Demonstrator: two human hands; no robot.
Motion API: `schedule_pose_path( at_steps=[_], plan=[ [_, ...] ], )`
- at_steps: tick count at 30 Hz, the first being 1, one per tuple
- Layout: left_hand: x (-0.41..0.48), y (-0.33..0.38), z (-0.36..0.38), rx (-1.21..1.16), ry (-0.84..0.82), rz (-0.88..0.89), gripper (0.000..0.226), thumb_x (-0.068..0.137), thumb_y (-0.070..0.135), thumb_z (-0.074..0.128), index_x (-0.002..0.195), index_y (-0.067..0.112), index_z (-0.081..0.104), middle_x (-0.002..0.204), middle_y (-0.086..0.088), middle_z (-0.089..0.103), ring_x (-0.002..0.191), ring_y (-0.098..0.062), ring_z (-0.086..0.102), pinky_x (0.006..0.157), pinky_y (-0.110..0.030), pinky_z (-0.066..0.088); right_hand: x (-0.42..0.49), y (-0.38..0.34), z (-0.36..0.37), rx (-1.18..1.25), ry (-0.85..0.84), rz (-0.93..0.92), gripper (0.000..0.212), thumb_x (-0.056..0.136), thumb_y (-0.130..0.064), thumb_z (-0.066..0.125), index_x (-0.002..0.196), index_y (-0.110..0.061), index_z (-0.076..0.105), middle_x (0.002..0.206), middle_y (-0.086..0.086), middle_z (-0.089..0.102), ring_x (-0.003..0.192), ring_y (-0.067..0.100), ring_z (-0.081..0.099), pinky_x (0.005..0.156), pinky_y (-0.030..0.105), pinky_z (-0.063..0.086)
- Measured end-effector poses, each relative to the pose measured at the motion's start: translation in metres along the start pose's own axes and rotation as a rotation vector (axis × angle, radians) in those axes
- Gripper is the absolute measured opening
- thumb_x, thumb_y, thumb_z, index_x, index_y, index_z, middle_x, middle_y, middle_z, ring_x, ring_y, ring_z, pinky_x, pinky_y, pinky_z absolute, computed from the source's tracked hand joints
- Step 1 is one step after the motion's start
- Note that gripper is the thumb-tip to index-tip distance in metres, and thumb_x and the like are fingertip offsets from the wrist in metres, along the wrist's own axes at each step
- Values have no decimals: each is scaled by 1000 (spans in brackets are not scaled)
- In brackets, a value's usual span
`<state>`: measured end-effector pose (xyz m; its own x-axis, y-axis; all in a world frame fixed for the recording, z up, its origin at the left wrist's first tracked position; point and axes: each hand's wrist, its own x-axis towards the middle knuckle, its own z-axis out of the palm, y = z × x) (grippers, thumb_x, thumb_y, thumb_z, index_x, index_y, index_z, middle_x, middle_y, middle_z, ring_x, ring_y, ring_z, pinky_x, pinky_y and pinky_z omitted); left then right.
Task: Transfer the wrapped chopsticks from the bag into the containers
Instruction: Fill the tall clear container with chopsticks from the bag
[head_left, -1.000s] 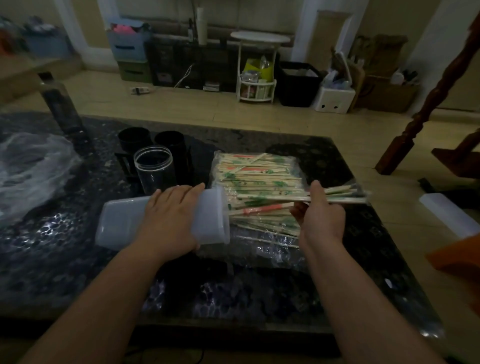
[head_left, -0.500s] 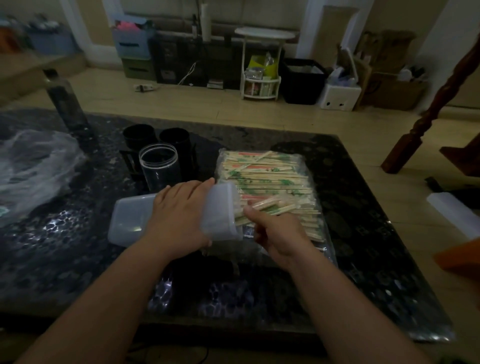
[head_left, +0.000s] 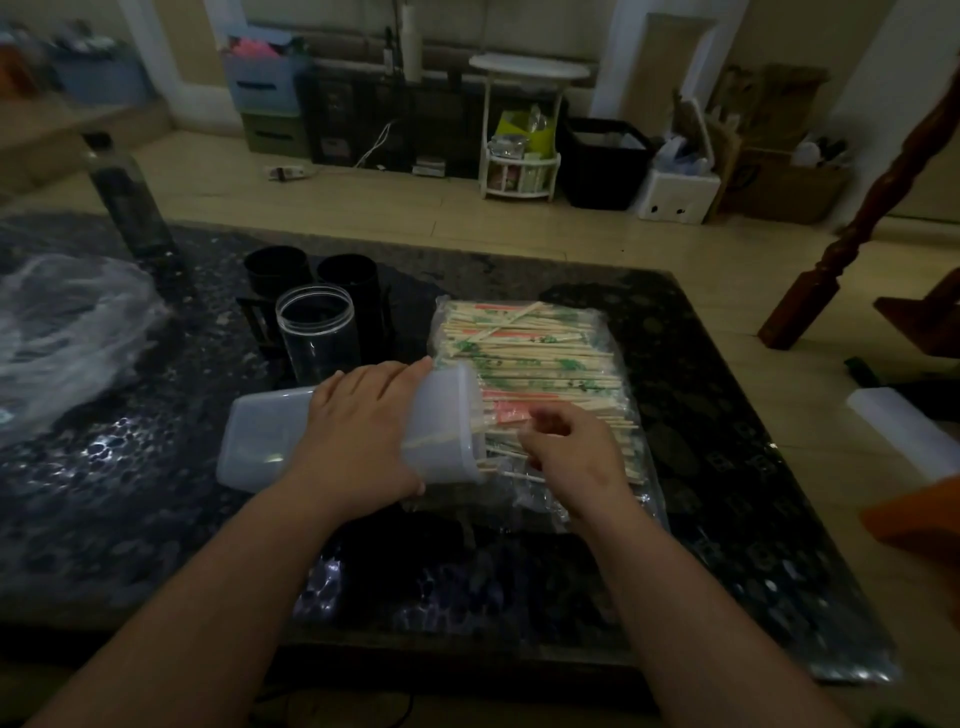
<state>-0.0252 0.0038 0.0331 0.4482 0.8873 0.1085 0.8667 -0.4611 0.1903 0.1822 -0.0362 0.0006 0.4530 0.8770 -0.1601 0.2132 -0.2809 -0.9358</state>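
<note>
Wrapped chopsticks (head_left: 524, 358) lie stacked in their clear bag (head_left: 540, 499), just beyond and under the right hand's (head_left: 571, 452) fingers (head_left: 550, 421), and a few poke into the translucent container (head_left: 260, 441). That container lies on its side with its mouth facing the bag, probably so sticks can slide in lengthwise rather than be dropped upright. The left hand (head_left: 358, 431) steadies it, fingers spread over the top wall and thumb hooked under the near edge. The right fingers are curled and bunched on a few sticks at the mouth (blur hides the exact pinch). Beyond the left fingers stand 1 clear jar (head_left: 317, 332) and 2 black cups (head_left: 278, 267), seemingly waiting their turn. The tabletop (head_left: 130, 509) is dark, speckled and glossy, with crumpled plastic (head_left: 62, 332) far left of the fingers; behind it are pale floor (head_left: 415, 208), a white rack (head_left: 519, 171) and a black bin (head_left: 602, 166).
</note>
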Motion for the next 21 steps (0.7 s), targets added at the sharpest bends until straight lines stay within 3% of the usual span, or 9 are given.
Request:
schedule_pose_path(
  at_steps=[2,5,11,13,17,19,21],
  plan=[
    [-1,0,0,-2,2,3,123,58,53,82,153,35,5,151,7,24,139,-15,21,116,-38,8,-1,-3,-2,-1,8,-18,6,87,-16,70,89,-22,70,91,0,70,87,21,66,82,46,58],
    [-1,0,-2,-2,1,-5,124,59,53,82,153,35,3,153,7,22,140,-15,19,116,-38,7,-2,-8,-12,-31,-19,-51,12,90,-15,65,79,-18,67,79,3,68,74,20,64,73,44,56],
    [-3,-4,0,-6,37,-2,126,56,56,83,154,33,7,154,6,25,141,-16,23,117,-40,11,-3,6,-28,-279,-244,39,22,88,3,59,73,-12,61,68,13,64,58,24,63,59,39,56],
    [-4,-5,1,3,40,-4,126,56,56,83,154,33,8,155,6,25,141,-17,23,117,-40,11,-3,13,-31,-463,-243,20,25,85,0,61,67,-17,61,62,8,65,57,25,66,62,42,58],
    [-5,-5,0,-5,63,-31,125,56,55,83,154,34,7,155,6,25,141,-17,22,117,-41,11,-10,16,-26,-784,-353,-48,24,89,-23,62,65,-22,62,63,-3,65,64,18,67,67,31,57],
    [-5,-4,-2,-14,79,-45,125,55,54,84,154,33,9,154,5,27,141,-17,23,116,-41,12,-17,17,-18,-842,-435,-47,21,91,-23,56,75,-23,69,70,-3,66,75,19,67,71,26,52],
    [-5,-4,-3,-21,89,-48,126,55,53,85,154,33,10,154,5,28,141,-17,24,116,-41,13,-22,19,-9,-837,-499,-56,27,93,-19,52,106,-30,73,92,1,72,87,21,67,79,27,51]
  ],
)
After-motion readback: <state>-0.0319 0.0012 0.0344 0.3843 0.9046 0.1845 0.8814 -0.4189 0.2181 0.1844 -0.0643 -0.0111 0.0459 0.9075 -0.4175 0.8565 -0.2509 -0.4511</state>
